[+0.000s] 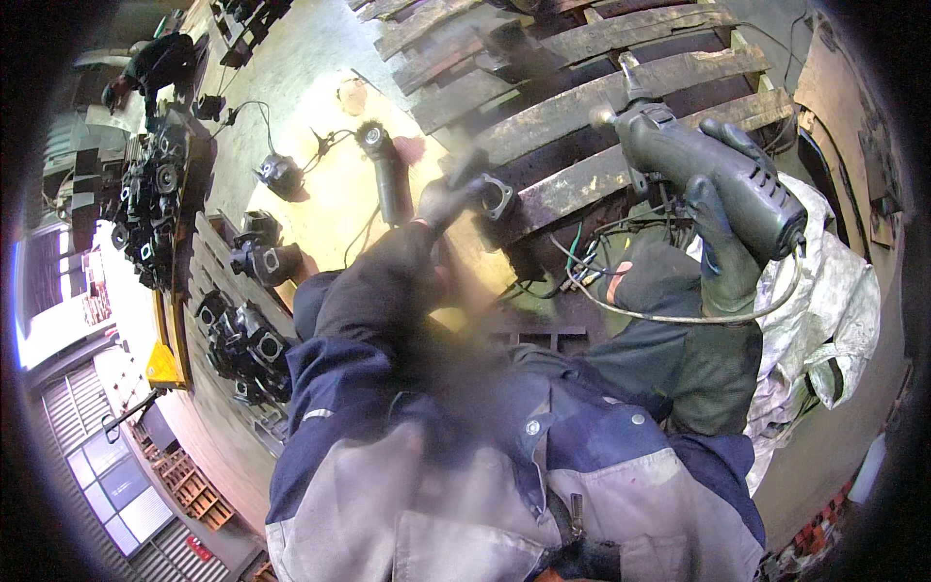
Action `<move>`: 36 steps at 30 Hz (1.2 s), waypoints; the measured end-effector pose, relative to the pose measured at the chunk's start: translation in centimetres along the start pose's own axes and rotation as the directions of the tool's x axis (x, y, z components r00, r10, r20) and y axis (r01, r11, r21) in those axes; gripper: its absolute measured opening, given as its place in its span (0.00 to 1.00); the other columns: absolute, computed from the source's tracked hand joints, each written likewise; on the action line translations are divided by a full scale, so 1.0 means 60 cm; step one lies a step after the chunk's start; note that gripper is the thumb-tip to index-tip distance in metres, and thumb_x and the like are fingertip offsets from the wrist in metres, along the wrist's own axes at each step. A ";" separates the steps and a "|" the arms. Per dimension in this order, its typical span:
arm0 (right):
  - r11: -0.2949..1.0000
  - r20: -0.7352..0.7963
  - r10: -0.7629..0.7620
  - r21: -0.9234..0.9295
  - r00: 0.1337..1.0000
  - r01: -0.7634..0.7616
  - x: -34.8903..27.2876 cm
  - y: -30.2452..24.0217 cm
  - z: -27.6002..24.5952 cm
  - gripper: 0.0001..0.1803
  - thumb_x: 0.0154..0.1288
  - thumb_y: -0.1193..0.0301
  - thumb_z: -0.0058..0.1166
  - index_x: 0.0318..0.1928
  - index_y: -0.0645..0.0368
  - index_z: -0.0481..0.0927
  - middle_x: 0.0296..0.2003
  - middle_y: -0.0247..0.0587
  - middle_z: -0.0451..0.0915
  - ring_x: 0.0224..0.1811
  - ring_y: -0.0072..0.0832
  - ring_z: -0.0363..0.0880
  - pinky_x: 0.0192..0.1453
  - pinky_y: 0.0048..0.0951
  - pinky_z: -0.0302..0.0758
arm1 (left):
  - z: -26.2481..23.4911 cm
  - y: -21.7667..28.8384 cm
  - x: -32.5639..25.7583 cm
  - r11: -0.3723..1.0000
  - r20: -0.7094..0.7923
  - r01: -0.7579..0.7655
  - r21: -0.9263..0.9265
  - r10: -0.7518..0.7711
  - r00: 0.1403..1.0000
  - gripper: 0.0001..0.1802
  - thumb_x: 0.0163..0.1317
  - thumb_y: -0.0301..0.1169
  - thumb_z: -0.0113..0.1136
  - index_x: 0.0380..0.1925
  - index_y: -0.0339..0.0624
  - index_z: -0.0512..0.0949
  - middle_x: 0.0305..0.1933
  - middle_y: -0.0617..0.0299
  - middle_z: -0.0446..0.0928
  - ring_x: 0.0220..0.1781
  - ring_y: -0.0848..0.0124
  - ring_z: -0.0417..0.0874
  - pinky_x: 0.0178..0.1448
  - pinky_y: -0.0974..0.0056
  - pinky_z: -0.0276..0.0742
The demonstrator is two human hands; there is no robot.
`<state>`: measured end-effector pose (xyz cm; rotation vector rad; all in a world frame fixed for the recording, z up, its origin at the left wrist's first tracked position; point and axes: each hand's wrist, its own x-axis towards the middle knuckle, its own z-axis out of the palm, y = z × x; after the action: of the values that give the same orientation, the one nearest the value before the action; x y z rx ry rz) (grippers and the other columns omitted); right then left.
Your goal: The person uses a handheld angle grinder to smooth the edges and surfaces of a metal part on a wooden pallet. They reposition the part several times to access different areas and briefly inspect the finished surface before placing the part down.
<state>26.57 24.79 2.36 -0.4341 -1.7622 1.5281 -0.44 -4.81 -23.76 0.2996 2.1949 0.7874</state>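
Observation:
My right hand (716,209), in a dark glove, is wrapped around the body of a black corded grinder (693,160). Its narrow end points up and to the left, and its cable loops down from the tail past my right forearm. My left hand (441,202), also gloved and somewhat blurred, is closed on a dark metal casting with a pale flanged face (498,198). That casting is at the edge of the yellow board (335,107), apart from the grinder. Just left of my left hand, a black cylindrical tool (390,179) with a cord rests on the board.
Dark castings (267,254) lie to the left, with more on a pallet (208,247) and a loaded bench (155,199). Wooden pallet slats (601,107) stretch ahead. Tangled cables (582,276) and a white sack (824,310) are at right. Another person (155,73) bends at far left.

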 end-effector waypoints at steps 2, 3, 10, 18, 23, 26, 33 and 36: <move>1.000 0.008 -0.003 0.005 1.000 0.003 -0.001 -0.002 0.002 0.37 0.64 0.77 0.74 0.71 0.64 0.70 0.63 0.49 0.80 0.68 0.36 0.78 0.76 0.42 0.73 | 0.011 -0.010 0.013 0.996 -0.059 0.021 -0.091 -0.027 0.998 0.40 0.61 0.62 0.71 0.48 0.30 0.88 0.44 0.47 0.90 0.49 0.58 0.91 0.56 0.57 0.82; 1.000 0.013 0.003 0.004 1.000 -0.003 -0.002 -0.004 0.003 0.37 0.64 0.77 0.74 0.71 0.64 0.70 0.63 0.49 0.80 0.68 0.36 0.78 0.76 0.42 0.73 | 0.015 -0.017 0.019 0.996 -0.083 0.016 -0.090 -0.024 0.996 0.40 0.61 0.62 0.71 0.47 0.29 0.88 0.43 0.47 0.90 0.48 0.58 0.91 0.55 0.57 0.82; 1.000 0.008 0.026 -0.001 1.000 -0.026 -0.008 -0.001 0.008 0.35 0.65 0.77 0.72 0.70 0.64 0.71 0.63 0.49 0.80 0.67 0.36 0.78 0.76 0.43 0.73 | 0.032 0.012 0.005 0.968 -0.025 -0.034 -0.247 0.029 0.999 0.30 0.64 0.51 0.73 0.46 0.30 0.88 0.41 0.48 0.90 0.41 0.63 0.91 0.48 0.58 0.82; 0.999 0.030 0.040 -0.003 0.999 -0.040 -0.012 0.001 0.018 0.34 0.66 0.77 0.71 0.69 0.64 0.72 0.63 0.49 0.80 0.66 0.36 0.79 0.76 0.43 0.72 | 0.032 0.053 -0.004 0.981 -0.128 -0.190 -0.043 0.183 0.975 0.23 0.67 0.46 0.69 0.36 0.30 0.87 0.26 0.55 0.86 0.26 0.69 0.86 0.32 0.62 0.81; 0.999 0.039 0.049 0.010 0.998 -0.049 -0.012 0.001 0.021 0.33 0.66 0.77 0.70 0.69 0.64 0.72 0.63 0.49 0.80 0.66 0.36 0.79 0.76 0.43 0.72 | 0.023 0.029 0.012 0.784 0.097 -0.240 -0.572 0.356 0.930 0.28 0.65 0.53 0.71 0.43 0.34 0.87 0.33 0.57 0.86 0.30 0.70 0.85 0.35 0.64 0.80; 0.998 0.050 0.061 0.026 0.997 -0.063 -0.015 -0.001 0.022 0.32 0.66 0.77 0.70 0.69 0.64 0.73 0.62 0.49 0.80 0.66 0.36 0.79 0.76 0.43 0.72 | 0.001 0.074 -0.003 0.984 0.113 -0.009 -0.176 0.029 0.993 0.44 0.56 0.62 0.73 0.57 0.32 0.84 0.51 0.50 0.87 0.53 0.63 0.87 0.60 0.61 0.80; 0.988 0.093 0.113 0.099 0.989 -0.122 -0.020 0.027 0.021 0.30 0.67 0.77 0.69 0.68 0.64 0.74 0.62 0.49 0.80 0.65 0.36 0.79 0.76 0.43 0.72 | 0.022 0.199 -0.157 0.850 -0.104 -0.130 -0.510 0.089 0.991 0.42 0.67 0.56 0.67 0.70 0.36 0.73 0.63 0.49 0.81 0.59 0.59 0.85 0.59 0.59 0.81; 0.946 0.078 0.300 0.105 0.951 -0.307 -0.029 0.042 0.022 0.30 0.66 0.79 0.69 0.68 0.65 0.74 0.62 0.48 0.81 0.65 0.35 0.79 0.75 0.41 0.73 | 0.038 0.215 -0.239 0.836 0.148 -0.110 -0.537 0.221 0.964 0.36 0.72 0.55 0.64 0.70 0.43 0.73 0.61 0.53 0.79 0.56 0.59 0.84 0.56 0.55 0.83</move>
<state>26.20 23.28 -0.61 -0.6302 -1.6992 1.8666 10.47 -0.07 -8.42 0.2796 1.6902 1.3555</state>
